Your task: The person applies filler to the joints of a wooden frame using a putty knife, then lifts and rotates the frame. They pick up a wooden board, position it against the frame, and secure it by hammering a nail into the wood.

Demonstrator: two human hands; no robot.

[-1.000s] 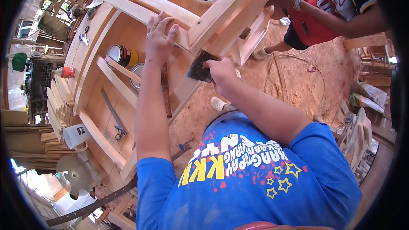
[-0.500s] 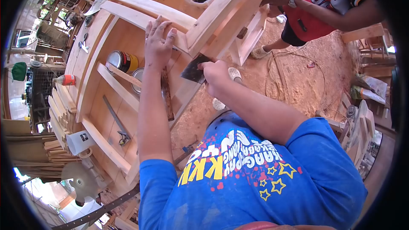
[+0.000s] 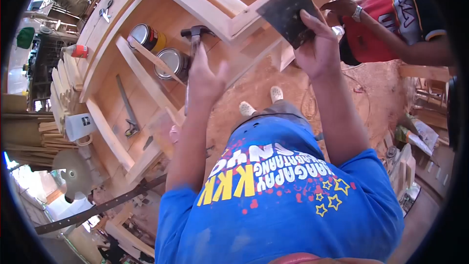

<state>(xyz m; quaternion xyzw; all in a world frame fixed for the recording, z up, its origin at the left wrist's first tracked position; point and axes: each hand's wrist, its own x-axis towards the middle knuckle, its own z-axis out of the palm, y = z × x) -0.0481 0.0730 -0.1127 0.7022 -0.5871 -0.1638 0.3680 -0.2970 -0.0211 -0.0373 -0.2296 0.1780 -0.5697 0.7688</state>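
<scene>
My right hand (image 3: 320,51) grips a dark, flat, square-cornered scraper blade (image 3: 286,12), thumb pressed on its face, raised over the corner of a pale wooden frame (image 3: 232,27). Smeared a little by motion, my left hand (image 3: 207,78) has its thumb apart from the fingers. Just beyond its fingertips shows the head of a hammer (image 3: 196,32); the hand mostly hides the handle. Two paint cans (image 3: 171,62) stand left of that hand on the wooden panel, a stick lying across them.
A co-worker in a red shirt (image 3: 376,27) has a hand (image 3: 342,5) by the frame's far side. A try square (image 3: 127,105), scissors (image 3: 105,12), a white pitcher (image 3: 79,126) and a red-labelled bottle (image 3: 75,51) lie or stand to the left. Sawdust covers the floor (image 3: 264,78).
My right hand has lifted the scraper blade up and right from the frame's corner. My left hand has left the frame and moved down and right, uncovering the hammer head.
</scene>
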